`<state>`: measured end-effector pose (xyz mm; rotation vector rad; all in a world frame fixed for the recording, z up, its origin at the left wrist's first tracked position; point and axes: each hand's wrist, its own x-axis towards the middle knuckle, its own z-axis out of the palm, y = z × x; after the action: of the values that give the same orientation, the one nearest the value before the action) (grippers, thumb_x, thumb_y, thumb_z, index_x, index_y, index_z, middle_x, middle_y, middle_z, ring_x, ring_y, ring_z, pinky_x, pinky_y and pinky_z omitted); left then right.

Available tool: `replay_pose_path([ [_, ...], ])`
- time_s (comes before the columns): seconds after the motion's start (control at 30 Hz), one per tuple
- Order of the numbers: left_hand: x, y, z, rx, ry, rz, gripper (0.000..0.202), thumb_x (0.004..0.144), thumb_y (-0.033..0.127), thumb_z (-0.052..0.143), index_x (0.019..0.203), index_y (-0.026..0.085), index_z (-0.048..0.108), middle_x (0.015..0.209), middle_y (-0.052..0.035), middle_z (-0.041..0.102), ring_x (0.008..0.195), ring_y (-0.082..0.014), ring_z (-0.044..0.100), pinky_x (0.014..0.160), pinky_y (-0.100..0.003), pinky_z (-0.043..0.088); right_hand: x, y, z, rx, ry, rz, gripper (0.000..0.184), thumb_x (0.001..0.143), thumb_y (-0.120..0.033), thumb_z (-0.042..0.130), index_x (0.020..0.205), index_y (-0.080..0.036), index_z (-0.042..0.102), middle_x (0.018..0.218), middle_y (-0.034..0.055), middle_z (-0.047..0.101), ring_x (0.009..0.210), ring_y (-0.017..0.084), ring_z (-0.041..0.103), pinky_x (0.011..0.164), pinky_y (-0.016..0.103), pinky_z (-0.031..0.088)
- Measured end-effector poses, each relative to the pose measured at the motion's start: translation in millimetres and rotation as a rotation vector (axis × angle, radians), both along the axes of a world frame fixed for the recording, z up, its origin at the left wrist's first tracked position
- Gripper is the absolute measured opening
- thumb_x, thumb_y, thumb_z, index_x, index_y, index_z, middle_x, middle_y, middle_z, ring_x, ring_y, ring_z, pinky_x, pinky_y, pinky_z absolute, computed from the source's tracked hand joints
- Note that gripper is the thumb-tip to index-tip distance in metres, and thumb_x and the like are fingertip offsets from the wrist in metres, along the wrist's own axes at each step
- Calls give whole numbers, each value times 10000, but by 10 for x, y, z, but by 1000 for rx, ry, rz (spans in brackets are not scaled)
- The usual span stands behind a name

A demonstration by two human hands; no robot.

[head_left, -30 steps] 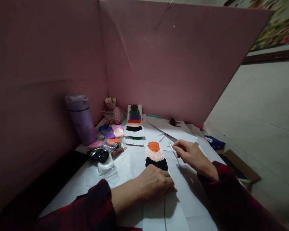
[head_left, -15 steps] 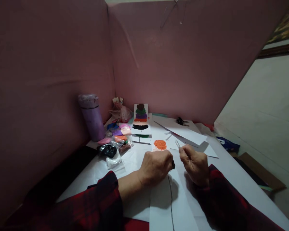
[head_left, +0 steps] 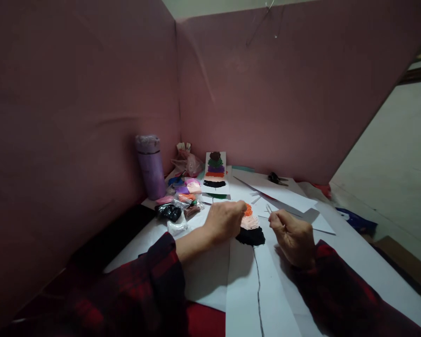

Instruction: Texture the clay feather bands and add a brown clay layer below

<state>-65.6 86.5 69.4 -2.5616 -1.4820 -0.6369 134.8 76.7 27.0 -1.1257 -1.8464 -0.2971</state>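
A long white paper strip (head_left: 245,290) lies before me, with a dark wavy line (head_left: 258,290) running down it. Above that line are a black clay-like patch (head_left: 251,236), a pale peach one (head_left: 250,222) and an orange one (head_left: 248,210), partly covered by my left hand (head_left: 224,220). That hand is raised, its fingertips pinched together; anything between them is hidden. To the right of the patches, my right hand (head_left: 292,236) is closed around a thin, clear, stick-like tool (head_left: 268,209), its end pointing up and left.
Several bags of coloured clay (head_left: 182,189) sit at the left beside a purple bottle (head_left: 150,168). A card with stacked coloured bands (head_left: 215,173) stands at the back. White sheets (head_left: 277,192) and black-handled scissors (head_left: 275,178) lie behind my right hand. Pink panels (head_left: 259,103) enclose the back and left.
My left hand has lifted off the black patch and moved up toward the orange one, uncovering the black and peach areas. The right hand keeps its hold. The view has shifted slightly left.
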Motion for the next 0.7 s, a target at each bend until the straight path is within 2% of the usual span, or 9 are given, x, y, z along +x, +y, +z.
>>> replay_pose_path([
  [0.07, -198, 26, 214, -35, 59, 68, 195, 868, 159, 543, 1040, 192, 629, 944, -69, 678, 788, -184, 643, 674, -277, 462, 0, 7, -7, 5, 1, -16, 339, 954, -315, 428, 657, -205, 549, 551, 3, 592, 462, 130, 523, 512, 254, 361],
  [0.17, -583, 43, 540, -95, 160, 197, 223, 826, 222, 618, 1045, 187, 647, 1056, -98, 660, 910, -229, 633, 743, -308, 468, -1, 20, -8, 18, -16, -20, 358, 967, -341, 422, 663, -204, 553, 552, 0, 578, 458, 125, 504, 504, 256, 347],
  [0.27, -921, 39, 689, -165, 237, 324, 259, 816, 324, 630, 1016, 164, 669, 1051, -141, 669, 975, -297, 618, 758, -348, 471, -12, 23, -5, 46, -51, 13, 366, 966, -328, 429, 643, -203, 545, 544, -5, 553, 454, 120, 478, 506, 259, 342],
  [0.37, -1094, 46, 602, -251, 266, 364, 221, 797, 266, 620, 983, 174, 696, 985, -127, 699, 907, -282, 645, 716, -315, 466, -29, 11, -5, 70, -60, 31, 364, 966, -315, 440, 641, -197, 553, 549, -3, 557, 463, 121, 484, 512, 263, 341],
  [0.47, -1136, 72, 425, -275, 237, 365, 316, 768, 201, 613, 1075, 229, 686, 1033, -95, 697, 963, -257, 629, 719, -273, 449, -44, 0, -7, 71, -63, 27, 377, 969, -317, 440, 631, -195, 553, 543, -5, 557, 456, 118, 480, 509, 266, 333],
  [0.53, -1146, 95, 344, -276, 194, 372, 306, 760, 173, 597, 1046, 219, 696, 1013, -96, 697, 961, -253, 625, 703, -263, 436, -50, -1, -7, 74, -67, 24, 386, 971, -316, 438, 623, -195, 549, 539, -7, 554, 456, 116, 478, 509, 266, 332],
  [0.6, -1174, 121, 322, -287, 134, 380, 269, 737, 136, 588, 966, 198, 714, 927, -87, 705, 883, -236, 638, 662, -253, 422, -52, 2, -8, 80, -68, 22, 392, 970, -320, 441, 612, -195, 541, 539, -9, 554, 456, 113, 474, 510, 266, 331],
  [0.7, -1257, 166, 399, -324, 16, 380, 202, 666, 56, 579, 755, 165, 723, 721, -48, 688, 714, -193, 635, 581, -233, 392, -47, 11, -16, 91, -61, 24, 409, 968, -333, 448, 593, -195, 532, 523, -14, 543, 441, 107, 465, 503, 265, 323],
])
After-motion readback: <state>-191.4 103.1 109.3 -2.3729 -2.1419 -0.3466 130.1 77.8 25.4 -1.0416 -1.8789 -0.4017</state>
